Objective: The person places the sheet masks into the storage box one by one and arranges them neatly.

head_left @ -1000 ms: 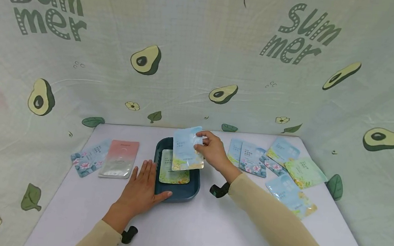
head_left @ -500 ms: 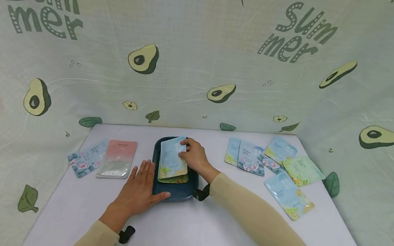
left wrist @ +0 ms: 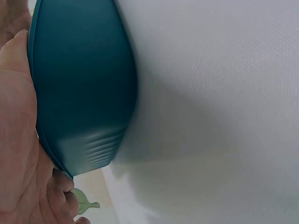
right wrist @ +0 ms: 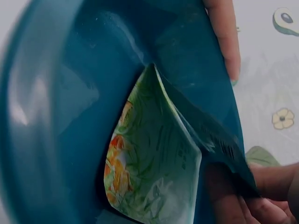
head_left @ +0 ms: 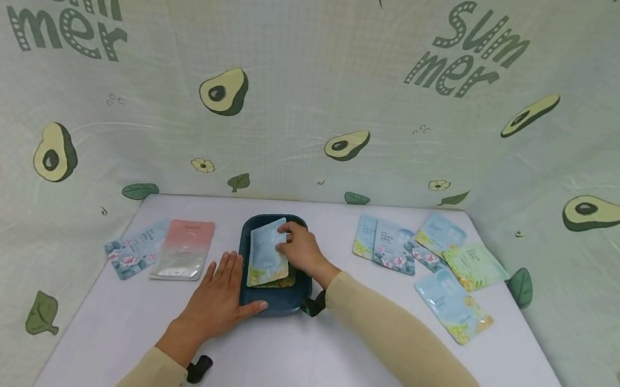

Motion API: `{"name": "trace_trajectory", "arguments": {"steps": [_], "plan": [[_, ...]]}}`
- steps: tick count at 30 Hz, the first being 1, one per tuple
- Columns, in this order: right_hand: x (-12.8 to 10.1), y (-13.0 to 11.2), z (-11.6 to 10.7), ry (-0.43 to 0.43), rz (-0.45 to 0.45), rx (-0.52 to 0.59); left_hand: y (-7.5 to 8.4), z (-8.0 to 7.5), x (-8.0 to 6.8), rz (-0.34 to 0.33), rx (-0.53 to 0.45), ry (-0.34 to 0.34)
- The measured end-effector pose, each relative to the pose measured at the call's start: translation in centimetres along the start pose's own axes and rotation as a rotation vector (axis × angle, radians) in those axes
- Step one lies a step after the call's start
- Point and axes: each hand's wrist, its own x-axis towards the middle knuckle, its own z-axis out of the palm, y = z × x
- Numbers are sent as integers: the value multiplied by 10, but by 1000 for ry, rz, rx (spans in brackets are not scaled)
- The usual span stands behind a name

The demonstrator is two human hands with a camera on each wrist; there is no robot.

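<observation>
A dark teal tray (head_left: 279, 308) sits mid-table. A green sachet (head_left: 283, 280) lies flat in it, also seen close up in the right wrist view as the green sachet (right wrist: 154, 172). My right hand (head_left: 297, 248) pinches the upper right corner of a light blue sachet (head_left: 266, 254), held low and tilted over the green one. Its dark underside (right wrist: 210, 135) shows above my fingers (right wrist: 243, 198). My left hand (head_left: 218, 300) lies flat on the table against the tray's left side, thumb at the front rim. The tray wall (left wrist: 84, 93) presses against my palm (left wrist: 18, 163).
Several loose sachets (head_left: 393, 247) lie to the right, including a blue one (head_left: 454, 306) nearer the front. A pink sachet (head_left: 184, 249) and a floral blue one (head_left: 133, 253) lie to the left. An avocado-print cloth (head_left: 317, 97) walls in the white table (head_left: 296, 362).
My right hand has brought the light blue sachet down and leftwards, from above the tray's far edge into the tray over the green sachet. My left hand has stayed put.
</observation>
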Motion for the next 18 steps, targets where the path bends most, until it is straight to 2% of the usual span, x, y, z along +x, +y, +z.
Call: {"name": "trace_trajectory", "arguments": {"steps": [6, 12, 18], "plan": [[1, -1, -3, -74, -41, -104, 0, 0, 0, -5, -3, -14], [3, 0, -3, -40, -72, -226, 0, 0, 1, -8, -23, -19], [5, 0, -3, -40, -62, -238, 0, 0, 1, -17, -28, -29]]}}
